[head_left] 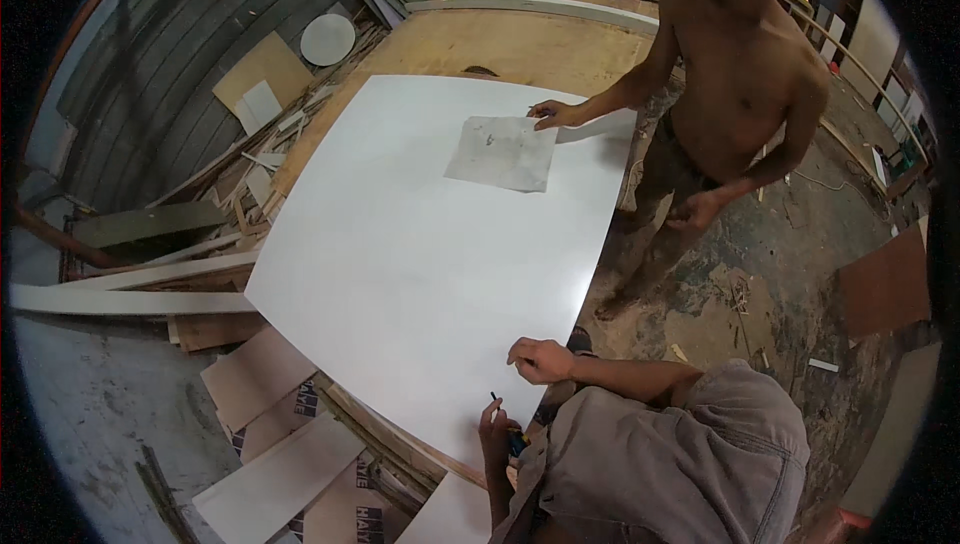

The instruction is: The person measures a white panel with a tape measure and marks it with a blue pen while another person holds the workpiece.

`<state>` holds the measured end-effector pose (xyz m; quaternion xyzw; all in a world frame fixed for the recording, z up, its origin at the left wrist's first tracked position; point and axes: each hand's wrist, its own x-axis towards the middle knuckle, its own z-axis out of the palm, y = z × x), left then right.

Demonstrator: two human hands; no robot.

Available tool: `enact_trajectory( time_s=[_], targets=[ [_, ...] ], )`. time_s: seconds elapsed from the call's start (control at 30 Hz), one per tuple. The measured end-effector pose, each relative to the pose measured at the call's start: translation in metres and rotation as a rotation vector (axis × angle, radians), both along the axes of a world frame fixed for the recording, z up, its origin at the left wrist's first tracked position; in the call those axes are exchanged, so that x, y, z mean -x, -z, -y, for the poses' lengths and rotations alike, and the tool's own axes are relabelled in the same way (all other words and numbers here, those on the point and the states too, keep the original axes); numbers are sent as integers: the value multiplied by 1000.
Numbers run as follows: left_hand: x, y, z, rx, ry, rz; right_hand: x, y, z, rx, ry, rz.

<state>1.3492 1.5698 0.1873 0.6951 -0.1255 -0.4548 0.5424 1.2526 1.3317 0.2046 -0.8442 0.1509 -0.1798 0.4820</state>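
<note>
A large white panel lies flat in front of me. Over its near right edge is my right hand, fingers curled in loosely, with nothing seen sticking out of them. Closer to my body, my left hand is closed around a thin dark pen-like stick that points up. Beside that hand, against my shirt, shows a small yellow and black object; its kind is unclear. A grey, stained sheet rests on the panel's far part, with a co-worker's hand at its upper right corner.
The co-worker stands at the panel's right side. Beneath and beyond the panel is a wooden board, crossed by a long pale strip. Offcuts and long strips lie left and near. A brown board is on the right.
</note>
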Motion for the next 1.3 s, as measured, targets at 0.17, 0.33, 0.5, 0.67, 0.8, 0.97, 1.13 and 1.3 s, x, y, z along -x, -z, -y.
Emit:
enact_trajectory(
  time_s=[0.17,0.33,0.5,0.67,0.8,0.97,1.13,1.3],
  targets=[
    [3,9,3,25,-30,-36,-6,8,47,-150,270,269],
    [-2,17,-2,95,-78,-186,-18,-49,160,190,629,147],
    [1,23,-21,17,-254,-104,-106,-131,255,476,478,213],
    [11,2,3,-36,-287,-53,-157,-106,388,431,308,-384],
    [9,-23,26,-103,-361,-128,-177,-48,491,499,5,-592],
    [19,-32,42,-160,-516,-131,-191,-33,515,642,-278,-662],
    [21,-31,73,-198,-538,23,-188,-49,498,607,190,-375],
    [-8,-10,102,-211,-416,168,-214,-78,429,307,296,-213]
  ],
)
